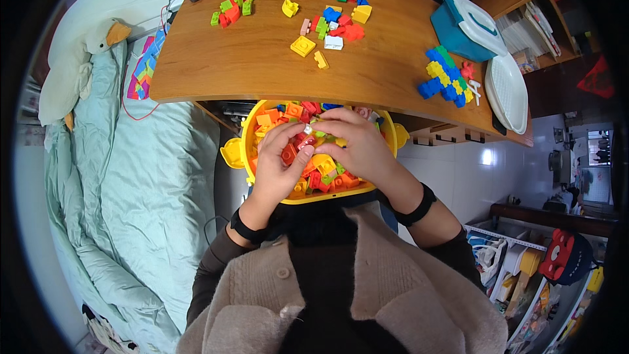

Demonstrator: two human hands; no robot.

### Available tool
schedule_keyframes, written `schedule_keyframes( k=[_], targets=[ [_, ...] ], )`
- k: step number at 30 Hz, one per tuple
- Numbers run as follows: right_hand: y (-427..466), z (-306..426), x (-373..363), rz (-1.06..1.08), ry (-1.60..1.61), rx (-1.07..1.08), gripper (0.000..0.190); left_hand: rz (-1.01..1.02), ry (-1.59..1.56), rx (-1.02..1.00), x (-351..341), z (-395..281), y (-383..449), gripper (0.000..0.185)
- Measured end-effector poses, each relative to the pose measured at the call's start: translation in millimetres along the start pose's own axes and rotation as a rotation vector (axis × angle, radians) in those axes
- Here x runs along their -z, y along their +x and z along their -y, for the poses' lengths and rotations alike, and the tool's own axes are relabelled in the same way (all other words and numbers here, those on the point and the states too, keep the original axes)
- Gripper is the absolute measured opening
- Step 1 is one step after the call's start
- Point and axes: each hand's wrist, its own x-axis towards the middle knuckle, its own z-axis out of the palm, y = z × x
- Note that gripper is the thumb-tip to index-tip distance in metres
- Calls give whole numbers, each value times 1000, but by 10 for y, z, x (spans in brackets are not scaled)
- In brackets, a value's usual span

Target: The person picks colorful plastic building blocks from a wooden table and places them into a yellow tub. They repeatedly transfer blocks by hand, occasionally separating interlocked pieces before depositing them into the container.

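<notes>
Both my hands are over a yellow tub point(249, 157) filled with mixed plastic building bricks. My left hand point(281, 155) has its thumb and fingers around a small red brick point(306, 141), with a small white piece point(308, 129) at its fingertips. From the other side, my right hand point(361, 145) comes close to the same pieces, thumb and fingers curved above a green brick point(319, 133). Whether the right hand grips anything is hidden by its own fingers. Around them lie orange bricks point(294, 110) and a yellow brick point(324, 163).
A wooden desk point(221, 59) overhangs the tub's far rim and carries scattered bricks point(354, 32). On its right are a blue-green-yellow brick build point(444, 76), a teal box point(459, 27) and a white lid point(508, 93). A bed point(152, 177) stands at left, shelves point(521, 275) at right.
</notes>
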Motion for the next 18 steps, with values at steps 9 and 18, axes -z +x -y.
schedule_keyframes(
  k=[9, 18],
  targets=[
    [1359, -343, 322, 89, -441, -246, 59, 69, 287, -92, -3, -50, -34, 31],
    [1006, -397, -1, 204, -448, -171, 71, 40, 238, -60, 39, -6, -56, 30]
  ],
)
